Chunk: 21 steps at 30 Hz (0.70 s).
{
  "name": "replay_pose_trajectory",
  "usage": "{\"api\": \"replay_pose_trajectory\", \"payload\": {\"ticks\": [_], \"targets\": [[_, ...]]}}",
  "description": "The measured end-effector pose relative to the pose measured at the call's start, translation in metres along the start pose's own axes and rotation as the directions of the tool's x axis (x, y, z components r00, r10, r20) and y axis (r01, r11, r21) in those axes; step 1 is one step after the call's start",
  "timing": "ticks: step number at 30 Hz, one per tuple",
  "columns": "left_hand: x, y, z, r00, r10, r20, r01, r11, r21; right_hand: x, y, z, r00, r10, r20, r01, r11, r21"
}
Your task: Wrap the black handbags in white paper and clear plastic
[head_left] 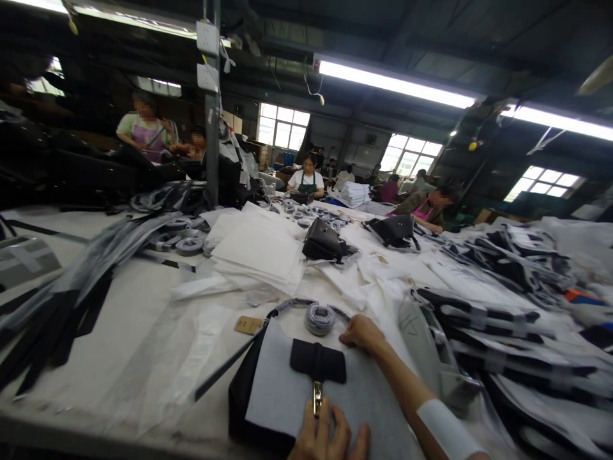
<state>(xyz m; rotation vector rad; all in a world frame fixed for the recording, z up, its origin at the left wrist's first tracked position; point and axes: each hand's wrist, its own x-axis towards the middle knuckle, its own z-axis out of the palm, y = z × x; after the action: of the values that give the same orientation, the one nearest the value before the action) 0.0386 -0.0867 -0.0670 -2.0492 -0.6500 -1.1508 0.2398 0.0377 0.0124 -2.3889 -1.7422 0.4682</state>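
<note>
A black handbag (242, 390) lies on the table in front of me, its front largely covered by a white sheet (272, 377). On the sheet rests a black flap-like strap piece (318, 361) with a gold clasp (317, 395). My left hand (328, 434) lies with its fingers spread on the sheet, fingertips at the lower end of the clasp. At the sheet's upper right, my right hand (363, 333) has its fingers curled closed on the sheet's edge. A wrapped coil of strap (320, 318) sits just left of it. Beside the bag lies a brown tag (248, 325).
Stacked white sheets (261, 249) and another black bag (323, 239) lie farther back. Wrapped black straps (96, 275) spread at left. Bundled black-and-white pieces (498, 326) and a grey tape dispenser (431, 338) are at right. A metal post (212, 140) rises behind; co-workers sit beyond.
</note>
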Motion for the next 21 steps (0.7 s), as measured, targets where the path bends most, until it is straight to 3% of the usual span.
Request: {"api": "replay_pose_trajectory", "payload": {"ticks": [4,9,16,21], "targets": [[-0.001,0.000,0.001,1.000,0.001,0.009,-0.001,1.000,-0.009,-0.007,0.004,-0.002,1.000,-0.015,0.005,0.014,0.993,0.114],[-0.001,-0.002,0.005,1.000,0.012,0.010,-0.011,0.999,-0.033,-0.021,0.007,-0.006,0.976,-0.162,-0.142,0.199,0.934,0.298],[0.011,-0.017,-0.007,0.979,0.064,0.192,-0.039,0.990,-0.134,-0.074,0.006,-0.011,0.916,-0.357,-0.181,0.400,0.793,0.459],[0.009,-0.023,-0.006,0.961,0.123,0.247,-0.076,0.978,-0.193,-0.106,0.003,-0.010,0.870,-0.443,-0.216,0.492,0.750,0.442]]}}
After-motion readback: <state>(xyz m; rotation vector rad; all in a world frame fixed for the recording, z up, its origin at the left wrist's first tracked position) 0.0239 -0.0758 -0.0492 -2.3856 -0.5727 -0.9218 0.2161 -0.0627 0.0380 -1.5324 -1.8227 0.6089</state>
